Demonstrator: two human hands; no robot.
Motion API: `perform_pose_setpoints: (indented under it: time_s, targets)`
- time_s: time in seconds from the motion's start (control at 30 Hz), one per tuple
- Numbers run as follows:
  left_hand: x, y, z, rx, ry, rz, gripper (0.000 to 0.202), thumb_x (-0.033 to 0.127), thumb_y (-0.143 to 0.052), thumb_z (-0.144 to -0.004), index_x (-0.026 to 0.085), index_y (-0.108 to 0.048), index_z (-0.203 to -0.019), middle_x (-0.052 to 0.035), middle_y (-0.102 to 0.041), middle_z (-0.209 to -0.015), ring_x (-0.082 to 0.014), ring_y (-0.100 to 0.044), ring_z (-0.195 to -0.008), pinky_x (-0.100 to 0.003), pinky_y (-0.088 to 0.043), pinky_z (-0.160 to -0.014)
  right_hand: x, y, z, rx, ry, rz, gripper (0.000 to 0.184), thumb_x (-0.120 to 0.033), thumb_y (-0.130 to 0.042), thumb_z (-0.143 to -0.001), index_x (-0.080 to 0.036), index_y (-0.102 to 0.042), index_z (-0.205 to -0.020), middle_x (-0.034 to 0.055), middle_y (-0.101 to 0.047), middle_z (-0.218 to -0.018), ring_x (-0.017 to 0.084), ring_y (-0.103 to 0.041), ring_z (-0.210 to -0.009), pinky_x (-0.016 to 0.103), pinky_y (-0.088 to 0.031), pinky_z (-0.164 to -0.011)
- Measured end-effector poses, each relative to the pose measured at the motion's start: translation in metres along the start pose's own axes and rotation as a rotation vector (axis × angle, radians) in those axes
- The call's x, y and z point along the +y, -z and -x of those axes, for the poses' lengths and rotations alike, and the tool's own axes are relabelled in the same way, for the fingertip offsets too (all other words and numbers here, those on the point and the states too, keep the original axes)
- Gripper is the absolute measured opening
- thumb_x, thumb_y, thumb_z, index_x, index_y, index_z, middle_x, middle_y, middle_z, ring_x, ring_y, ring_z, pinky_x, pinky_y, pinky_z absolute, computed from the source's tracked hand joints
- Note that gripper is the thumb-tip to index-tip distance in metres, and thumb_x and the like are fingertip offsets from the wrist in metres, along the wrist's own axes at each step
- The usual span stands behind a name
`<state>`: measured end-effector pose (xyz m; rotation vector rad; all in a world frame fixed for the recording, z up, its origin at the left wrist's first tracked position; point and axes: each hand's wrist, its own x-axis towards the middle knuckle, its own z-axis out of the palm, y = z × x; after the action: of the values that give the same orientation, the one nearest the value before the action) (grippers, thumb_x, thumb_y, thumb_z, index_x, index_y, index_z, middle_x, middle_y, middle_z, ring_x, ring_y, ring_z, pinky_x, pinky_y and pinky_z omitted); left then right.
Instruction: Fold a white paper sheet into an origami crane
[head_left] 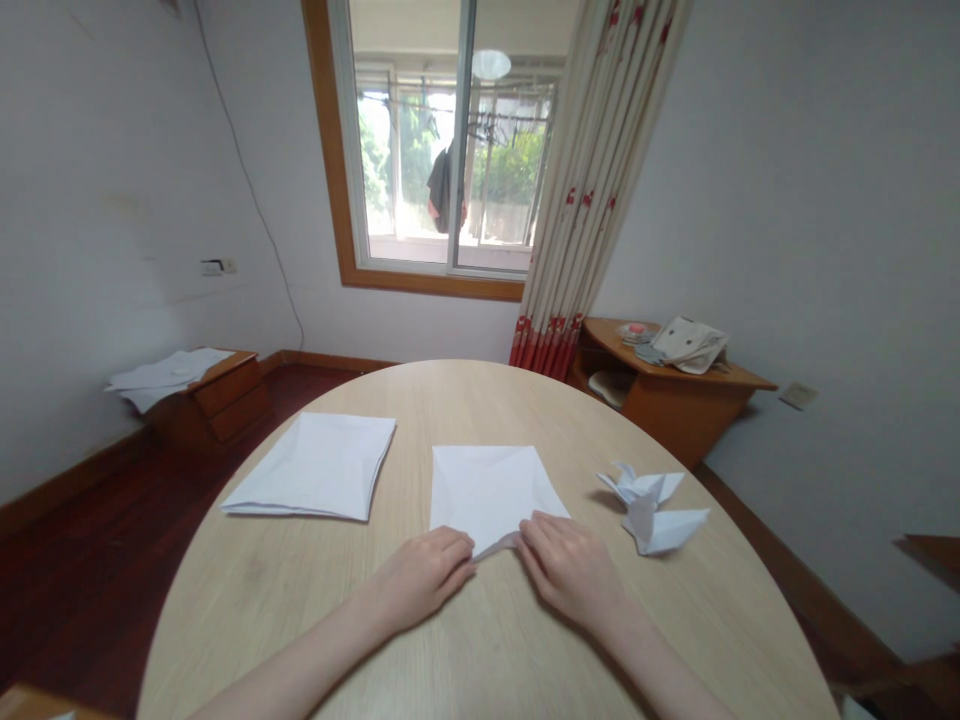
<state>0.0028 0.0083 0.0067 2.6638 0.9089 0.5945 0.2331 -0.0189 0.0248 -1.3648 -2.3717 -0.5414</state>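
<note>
A creased white sheet of paper (489, 490) lies on the round wooden table (480, 640) in front of me. My left hand (424, 575) pinches its near corner from the left, fingers curled. My right hand (574, 570) presses the same near edge from the right, fingers bent down onto the paper. Between the two hands the corner lifts slightly off the table.
A stack of white sheets (315, 466) lies to the left. Folded paper figures (654, 505) sit to the right. A low wooden cabinet (214, 395) with papers stands at the left wall, a corner shelf (667, 385) with a bag beside a curtain (592, 190).
</note>
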Motion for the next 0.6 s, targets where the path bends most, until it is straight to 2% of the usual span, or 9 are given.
perform_pose_setpoints:
  time_s: [0.1, 0.17, 0.3, 0.37, 0.5, 0.6]
  targets:
    - [0.002, -0.001, 0.0, -0.016, -0.008, -0.005, 0.015, 0.02, -0.041, -0.096, 0.019, -0.056, -0.095, -0.0061, -0.065, -0.1, -0.0194, -0.062, -0.097, -0.031, -0.05, -0.085, -0.001, 0.0, -0.003, 0.115, 0.012, 0.031, 0.029, -0.019, -0.035, -0.096, -0.02, -0.062, -0.086, 0.0075, -0.068, -0.081, 0.024, -0.06, -0.091, 0.043, -0.037, -0.099]
    - [0.003, 0.0, 0.0, -0.028, -0.006, -0.013, 0.014, 0.018, -0.042, -0.096, 0.018, -0.056, -0.094, -0.0065, -0.065, -0.1, -0.0196, -0.062, -0.097, -0.031, -0.05, -0.085, -0.002, 0.001, -0.005, 0.138, -0.006, 0.044, 0.026, -0.019, -0.037, -0.095, -0.02, -0.063, -0.088, 0.0065, -0.068, -0.08, 0.025, -0.058, -0.097, 0.047, -0.028, -0.107]
    - [0.005, 0.0, 0.0, -0.016, -0.012, -0.012, 0.015, 0.017, -0.041, -0.094, 0.019, -0.055, -0.092, -0.0061, -0.064, -0.098, -0.0192, -0.062, -0.096, -0.031, -0.05, -0.084, -0.001, -0.001, -0.006, 0.225, -0.067, 0.047, 0.022, -0.026, -0.043, -0.095, -0.019, -0.061, -0.102, 0.0085, -0.068, -0.095, 0.027, -0.055, -0.103, 0.052, -0.017, -0.11]
    - [0.005, 0.001, 0.0, -0.014, -0.019, -0.014, 0.015, 0.016, -0.04, -0.093, 0.019, -0.055, -0.091, -0.0062, -0.064, -0.097, -0.0192, -0.061, -0.095, -0.03, -0.05, -0.083, 0.0, -0.004, -0.005, 0.285, -0.096, 0.049, 0.026, -0.03, -0.045, -0.094, -0.017, -0.057, -0.114, 0.0115, -0.066, -0.108, 0.029, -0.052, -0.109, 0.055, -0.013, -0.11]
    - [0.009, 0.004, 0.001, -0.042, -0.037, -0.022, 0.015, 0.014, -0.04, -0.09, 0.019, -0.054, -0.09, -0.0061, -0.064, -0.094, -0.0191, -0.061, -0.092, -0.029, -0.049, -0.08, 0.0, -0.011, -0.002, 0.321, -0.153, 0.036, 0.04, -0.035, -0.048, -0.092, -0.018, -0.045, -0.128, 0.014, -0.059, -0.119, 0.032, -0.045, -0.12, 0.058, -0.013, -0.109]
    - [0.012, 0.007, 0.001, -0.061, -0.056, -0.016, 0.015, 0.013, -0.04, -0.088, 0.019, -0.053, -0.088, -0.0056, -0.063, -0.092, -0.0189, -0.06, -0.09, -0.028, -0.049, -0.077, 0.001, -0.013, -0.001, 0.328, -0.146, -0.047, 0.044, -0.037, -0.051, -0.091, -0.02, -0.041, -0.13, 0.0127, -0.058, -0.116, 0.032, -0.046, -0.118, 0.058, -0.015, -0.108]
